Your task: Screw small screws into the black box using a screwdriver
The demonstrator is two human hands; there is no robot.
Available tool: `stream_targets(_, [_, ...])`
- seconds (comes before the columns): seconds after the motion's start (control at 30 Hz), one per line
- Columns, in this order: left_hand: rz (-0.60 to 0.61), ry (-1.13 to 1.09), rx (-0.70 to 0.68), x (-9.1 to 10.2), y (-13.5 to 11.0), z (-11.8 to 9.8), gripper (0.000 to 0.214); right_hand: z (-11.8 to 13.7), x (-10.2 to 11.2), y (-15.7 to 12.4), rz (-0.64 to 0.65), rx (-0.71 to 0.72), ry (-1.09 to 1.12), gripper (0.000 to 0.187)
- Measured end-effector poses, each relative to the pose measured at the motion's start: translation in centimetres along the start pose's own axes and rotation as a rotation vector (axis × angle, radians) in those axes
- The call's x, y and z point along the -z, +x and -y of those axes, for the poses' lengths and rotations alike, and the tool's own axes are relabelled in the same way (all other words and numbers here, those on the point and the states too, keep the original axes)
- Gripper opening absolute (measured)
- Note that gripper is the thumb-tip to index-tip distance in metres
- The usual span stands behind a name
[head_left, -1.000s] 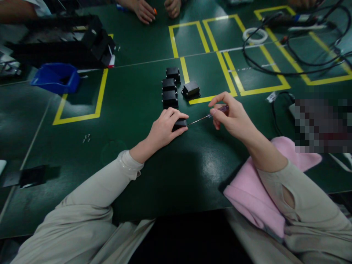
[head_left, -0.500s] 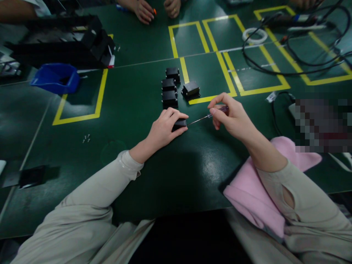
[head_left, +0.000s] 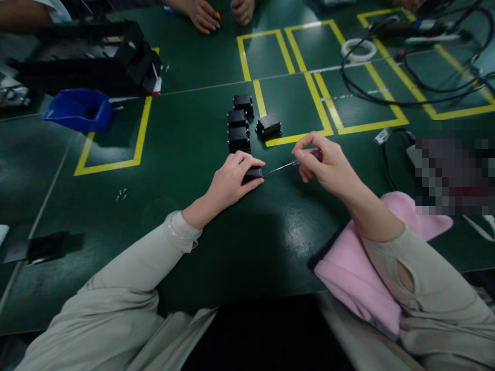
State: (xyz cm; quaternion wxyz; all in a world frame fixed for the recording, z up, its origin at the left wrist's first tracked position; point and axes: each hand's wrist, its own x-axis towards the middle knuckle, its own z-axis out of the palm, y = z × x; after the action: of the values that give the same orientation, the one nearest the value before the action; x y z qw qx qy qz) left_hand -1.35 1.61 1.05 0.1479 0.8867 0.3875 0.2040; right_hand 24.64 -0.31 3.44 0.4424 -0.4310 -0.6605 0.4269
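Observation:
My left hand (head_left: 231, 181) is closed over a small black box (head_left: 253, 173) and presses it on the green table (head_left: 193, 139). My right hand (head_left: 327, 164) pinches a thin screwdriver (head_left: 294, 163) with a purple handle. Its metal tip touches the right side of the box. Just beyond, three black boxes (head_left: 238, 122) stand in a column, and a fourth black box (head_left: 268, 125) sits to their right on a yellow line.
A blue bin (head_left: 77, 109) and a black rack (head_left: 93, 56) stand at the far left. Small screws (head_left: 122, 194) lie left of my arm. Black cables (head_left: 417, 77) and a white tape roll (head_left: 358, 50) occupy the far right. Another person's hands (head_left: 220, 13) rest at the far edge. A pink cloth (head_left: 371, 273) lies under my right forearm.
Almost nothing differs; my right hand has shifted its fingers slightly on the screwdriver handle while the tip stays at the box.

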Motion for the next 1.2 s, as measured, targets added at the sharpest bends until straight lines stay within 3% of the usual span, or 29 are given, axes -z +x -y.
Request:
stream_targets(0.3, [0.001,0.002,0.0,-0.01,-0.03,0.01,0.032,0.04,-0.08,-0.07,-0.017,0.024,-0.001,0.017])
stream_targets(0.5, [-0.006,0.002,-0.006,-0.04,0.0,0.06,0.032,-0.05,-0.04,-0.02,-0.008,-0.018,0.003,0.027])
stream_targets(0.73, [-0.005,-0.003,-0.005,-0.1,0.02,0.11,0.031,-0.14,0.01,0.03,-0.017,0.012,-0.005,0.015])
stream_targets(1.2, [-0.004,0.002,-0.005,-0.07,0.0,0.09,0.032,0.34,0.05,0.01,0.011,0.007,-0.016,0.01])
